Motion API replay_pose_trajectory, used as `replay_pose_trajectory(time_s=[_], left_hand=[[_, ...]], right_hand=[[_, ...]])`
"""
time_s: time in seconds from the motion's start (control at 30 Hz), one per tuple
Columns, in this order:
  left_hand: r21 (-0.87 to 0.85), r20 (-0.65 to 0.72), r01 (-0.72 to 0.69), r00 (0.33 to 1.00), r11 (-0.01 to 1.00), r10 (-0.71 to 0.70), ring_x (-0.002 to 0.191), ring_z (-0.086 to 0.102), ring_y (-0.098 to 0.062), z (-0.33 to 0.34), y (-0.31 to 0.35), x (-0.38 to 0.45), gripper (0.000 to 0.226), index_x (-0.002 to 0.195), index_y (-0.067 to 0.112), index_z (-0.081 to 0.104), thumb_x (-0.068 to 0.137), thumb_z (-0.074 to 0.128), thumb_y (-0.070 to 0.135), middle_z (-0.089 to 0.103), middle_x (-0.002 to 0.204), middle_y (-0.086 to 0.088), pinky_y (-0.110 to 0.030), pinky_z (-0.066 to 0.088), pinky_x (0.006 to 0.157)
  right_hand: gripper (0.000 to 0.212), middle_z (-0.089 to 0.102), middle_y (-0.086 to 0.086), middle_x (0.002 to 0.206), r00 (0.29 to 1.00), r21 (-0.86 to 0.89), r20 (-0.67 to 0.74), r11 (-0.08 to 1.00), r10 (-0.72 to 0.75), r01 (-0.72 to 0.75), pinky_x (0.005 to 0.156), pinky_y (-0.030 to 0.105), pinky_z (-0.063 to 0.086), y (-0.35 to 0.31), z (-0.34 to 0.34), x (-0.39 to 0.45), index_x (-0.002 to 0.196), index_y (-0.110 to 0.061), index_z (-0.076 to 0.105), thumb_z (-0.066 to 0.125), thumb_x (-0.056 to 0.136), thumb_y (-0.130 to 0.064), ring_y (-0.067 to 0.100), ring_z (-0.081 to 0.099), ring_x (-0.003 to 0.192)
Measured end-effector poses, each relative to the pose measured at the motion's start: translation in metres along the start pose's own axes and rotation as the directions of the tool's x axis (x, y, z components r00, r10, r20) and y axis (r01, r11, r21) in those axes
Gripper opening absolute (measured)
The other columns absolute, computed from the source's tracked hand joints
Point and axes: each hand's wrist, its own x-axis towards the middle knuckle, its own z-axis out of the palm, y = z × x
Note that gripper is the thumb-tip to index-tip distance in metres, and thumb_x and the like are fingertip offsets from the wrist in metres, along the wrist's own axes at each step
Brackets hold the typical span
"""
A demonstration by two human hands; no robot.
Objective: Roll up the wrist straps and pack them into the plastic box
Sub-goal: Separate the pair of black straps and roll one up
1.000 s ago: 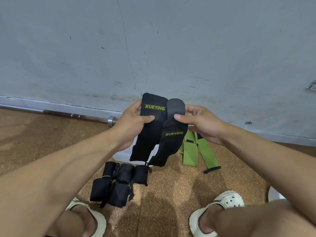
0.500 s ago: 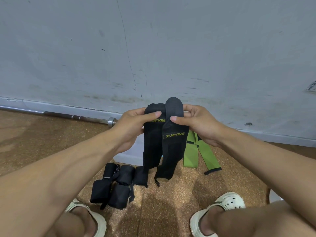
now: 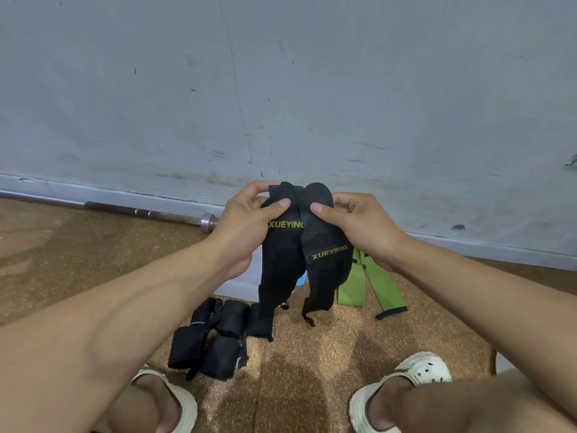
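Two black wrist straps with yellow XUEYING lettering hang side by side in front of me. My left hand (image 3: 246, 220) pinches the top of the left strap (image 3: 279, 267). My right hand (image 3: 359, 223) pinches the top of the right strap (image 3: 326, 270). Their lower ends dangle just above the floor. Several rolled black straps (image 3: 212, 339) lie on the floor below my left forearm. A green strap pair (image 3: 365, 285) lies flat behind the right strap. A pale plastic box (image 3: 240, 287) shows partly behind the hanging straps; most of it is hidden.
A steel barbell (image 3: 140, 212) lies along the foot of the grey wall (image 3: 281, 89). The floor is brown cork-like matting (image 3: 312, 370). My feet in white clogs (image 3: 406, 376) sit at the bottom. A white object's edge (image 3: 502, 364) peeks at the right.
Both hands have slid up to the strap tops and drawn closer together. The straps now hang straighter and lower, and the left strap's lettering shows in full again.
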Motion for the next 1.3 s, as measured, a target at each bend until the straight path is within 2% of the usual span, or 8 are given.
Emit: replay_pose_trajectory(time_s=[0.23, 0.37, 0.47, 0.57, 0.73, 0.93, 1.1, 1.3], left_hand=[[-0.071, -0.248, -0.036, 0.969, 0.997, 0.018, 0.084, 0.075, -0.018, 0.009, -0.004, 0.005, 0.018, 0.111, 0.017, 0.061, 0.098, 0.065, 0.006, 0.074, 0.100, -0.007, -0.030, 0.061, 0.065], [-0.128, -0.501, 0.040, 0.860, 0.991, -0.100, 0.074, 0.060, -0.018, -0.011, 0.004, 0.018, 0.026, 0.081, 0.018, 0.053, 0.099, 0.060, 0.001, 0.061, 0.080, -0.003, -0.028, 0.054, 0.062], [-0.191, -0.373, 0.068, 0.918, 0.979, -0.136, 0.080, 0.070, -0.021, -0.021, 0.010, 0.019, 0.005, 0.103, 0.006, 0.065, 0.100, 0.062, 0.004, 0.072, 0.094, -0.010, -0.028, 0.058, 0.065], [-0.176, -0.279, 0.085, 0.951, 0.981, -0.132, 0.085, 0.074, -0.022, -0.016, 0.008, 0.013, 0.026, 0.124, 0.006, 0.061, 0.099, 0.065, 0.009, 0.075, 0.108, -0.013, -0.030, 0.062, 0.069], [-0.152, -0.270, 0.093, 0.954, 0.984, -0.132, 0.079, 0.075, -0.022, -0.016, 0.007, 0.011, 0.028, 0.124, 0.006, 0.063, 0.097, 0.068, 0.009, 0.075, 0.102, -0.012, -0.029, 0.061, 0.061], [-0.143, -0.252, 0.149, 0.951, 0.979, -0.181, 0.092, 0.075, -0.027, -0.015, 0.007, 0.014, 0.035, 0.129, 0.003, 0.061, 0.096, 0.070, 0.014, 0.073, 0.116, -0.018, -0.036, 0.064, 0.073], [0.036, -0.026, 0.233, 0.972, 0.972, -0.232, 0.109, 0.071, -0.025, -0.015, 0.011, 0.004, 0.096, 0.161, 0.027, 0.017, 0.088, 0.073, 0.052, 0.070, 0.127, -0.008, -0.048, 0.053, 0.103], [0.162, -0.008, 0.099, 0.995, 0.982, -0.099, 0.102, 0.075, -0.019, -0.007, -0.004, -0.004, 0.096, 0.161, 0.040, 0.007, 0.095, 0.070, 0.010, 0.078, 0.110, -0.002, -0.043, 0.055, 0.099]], right_hand=[[0.012, 0.079, -0.002, 0.081, 0.963, -0.222, -0.142, 0.956, -0.228, 0.194, 0.077, 0.041, 0.063, -0.007, 0.011, -0.002, 0.087, -0.020, 0.080, 0.075, 0.094, -0.028, 0.018, 0.076, 0.078], [0.011, 0.078, -0.001, 0.082, 0.932, -0.272, -0.187, 0.928, -0.311, 0.255, 0.074, 0.038, 0.061, -0.013, 0.006, -0.004, 0.090, -0.019, 0.079, 0.074, 0.094, -0.028, 0.021, 0.075, 0.078], [0.019, 0.079, 0.010, 0.094, 0.996, -0.130, 0.023, 0.987, -0.090, 0.092, 0.084, 0.039, 0.061, -0.009, -0.002, -0.004, 0.105, -0.005, 0.073, 0.068, 0.098, -0.022, 0.029, 0.077, 0.089], [0.023, 0.078, 0.004, 0.111, 0.964, -0.088, 0.254, 0.995, 0.077, -0.056, 0.090, 0.032, 0.059, 0.003, -0.005, -0.004, 0.120, -0.009, 0.071, 0.063, 0.101, -0.018, 0.019, 0.075, 0.102], [0.023, 0.079, 0.001, 0.106, 0.938, -0.109, 0.328, 0.991, 0.109, -0.077, 0.084, 0.024, 0.057, 0.004, 0.000, -0.004, 0.119, -0.007, 0.072, 0.065, 0.099, -0.016, 0.013, 0.075, 0.097], [0.022, 0.077, 0.014, 0.102, 0.942, -0.004, 0.325, 0.996, 0.087, -0.090, 0.076, 0.021, 0.058, -0.002, 0.012, -0.004, 0.112, 0.001, 0.074, 0.064, 0.098, -0.013, 0.016, 0.072, 0.086], [0.024, 0.076, 0.018, 0.114, 0.971, 0.279, 0.217, 0.946, 0.103, -0.163, 0.094, 0.032, 0.058, -0.010, 0.012, 0.005, 0.116, -0.004, 0.073, 0.061, 0.100, -0.017, 0.026, 0.073, 0.103], [0.025, 0.076, 0.016, 0.113, 0.994, 0.260, 0.039, 0.960, 0.100, -0.106, 0.095, 0.039, 0.058, -0.012, 0.000, 0.009, 0.118, -0.005, 0.073, 0.064, 0.100, -0.020, 0.031, 0.073, 0.108]])
